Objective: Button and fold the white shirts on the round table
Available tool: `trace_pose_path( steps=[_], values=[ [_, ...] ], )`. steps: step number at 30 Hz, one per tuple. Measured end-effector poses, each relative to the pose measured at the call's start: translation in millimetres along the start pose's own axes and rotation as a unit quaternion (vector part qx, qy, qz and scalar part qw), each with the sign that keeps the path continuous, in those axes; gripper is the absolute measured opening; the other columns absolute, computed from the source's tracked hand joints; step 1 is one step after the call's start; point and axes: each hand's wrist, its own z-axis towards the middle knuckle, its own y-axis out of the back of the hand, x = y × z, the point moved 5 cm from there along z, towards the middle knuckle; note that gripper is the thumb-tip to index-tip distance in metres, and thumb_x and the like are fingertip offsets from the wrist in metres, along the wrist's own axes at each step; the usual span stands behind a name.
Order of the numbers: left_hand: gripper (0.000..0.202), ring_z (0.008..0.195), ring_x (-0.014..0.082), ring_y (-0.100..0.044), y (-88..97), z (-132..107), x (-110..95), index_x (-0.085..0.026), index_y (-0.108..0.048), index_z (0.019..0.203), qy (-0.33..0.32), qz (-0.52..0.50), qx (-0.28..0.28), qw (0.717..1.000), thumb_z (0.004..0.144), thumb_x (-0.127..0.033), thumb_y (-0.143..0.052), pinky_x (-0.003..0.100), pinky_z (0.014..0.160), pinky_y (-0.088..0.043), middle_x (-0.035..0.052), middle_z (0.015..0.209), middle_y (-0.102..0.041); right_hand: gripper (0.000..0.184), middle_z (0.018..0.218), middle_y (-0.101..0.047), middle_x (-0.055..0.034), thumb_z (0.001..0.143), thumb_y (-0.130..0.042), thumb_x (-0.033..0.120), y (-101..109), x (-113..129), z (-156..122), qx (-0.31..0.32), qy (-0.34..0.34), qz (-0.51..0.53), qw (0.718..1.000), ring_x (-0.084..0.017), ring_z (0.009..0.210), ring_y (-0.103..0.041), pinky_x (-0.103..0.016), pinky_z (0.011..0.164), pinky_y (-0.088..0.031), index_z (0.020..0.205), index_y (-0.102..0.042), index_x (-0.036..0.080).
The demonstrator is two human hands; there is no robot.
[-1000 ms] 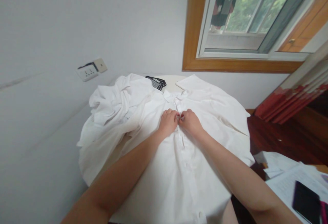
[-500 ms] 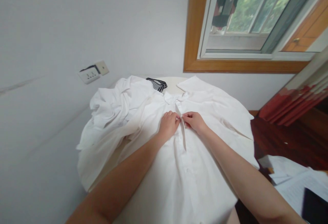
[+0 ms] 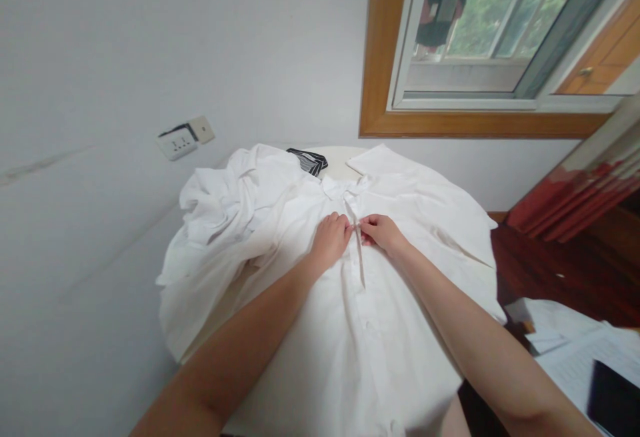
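Note:
A white button-up shirt (image 3: 320, 330) lies spread front side up over a pale round table (image 3: 339, 160), its collar toward the wall. On the upper placket, my left hand (image 3: 332, 237) is closed, with thumb and fingertips pinching the shirt's edge. Facing it, my right hand (image 3: 381, 231) pinches the other side of the placket, and the fingertips of both hands almost meet. A button between them is too small to make out. Below the hands the placket gapes a little; farther down it lies flat.
White crumpled clothing (image 3: 220, 197) is heaped at the table's left, by the wall. A black-and-white striped cloth (image 3: 310, 161) lies at the back. Papers (image 3: 585, 343) and a dark flat object (image 3: 615, 397) are at lower right. A red-and-cream curtain (image 3: 565, 197) hangs right of the wood-framed window (image 3: 475, 123).
Both hands stay at the same spot on the placket, with slight finger movement. The whole view has shifted a little.

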Motion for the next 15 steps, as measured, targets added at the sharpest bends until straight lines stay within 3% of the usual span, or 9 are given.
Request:
trace_pose_path(
  steps=[7,15],
  values=[
    [0.02,0.086,0.0191,-0.059,-1.8,3.5,3.8,-0.018,-0.062,0.085,0.009,-0.018,0.013,1.0,0.094,-0.028,-0.047,0.031,0.08,-0.045,0.0058,0.085,-0.061,0.011,0.047,-0.057,0.004,0.075,-0.06,0.011,1.0,0.1,-0.7,-0.012,0.0,-0.009,1.0,-0.007,0.042,-0.051,-0.016,0.041,-0.043,0.065,-0.059,0.015],
    [0.024,0.091,0.0209,-0.059,-6.1,4.9,6.3,-0.018,-0.063,0.085,0.016,-0.018,0.015,1.0,0.095,-0.026,-0.042,0.034,0.085,-0.044,0.0077,0.088,-0.063,0.006,0.054,-0.058,0.0041,0.072,-0.062,0.021,-2.8,4.1,-0.9,-0.008,0.05,0.018,0.999,-0.008,0.045,-0.051,-0.017,0.044,-0.044,0.073,-0.062,0.015]
  ],
)
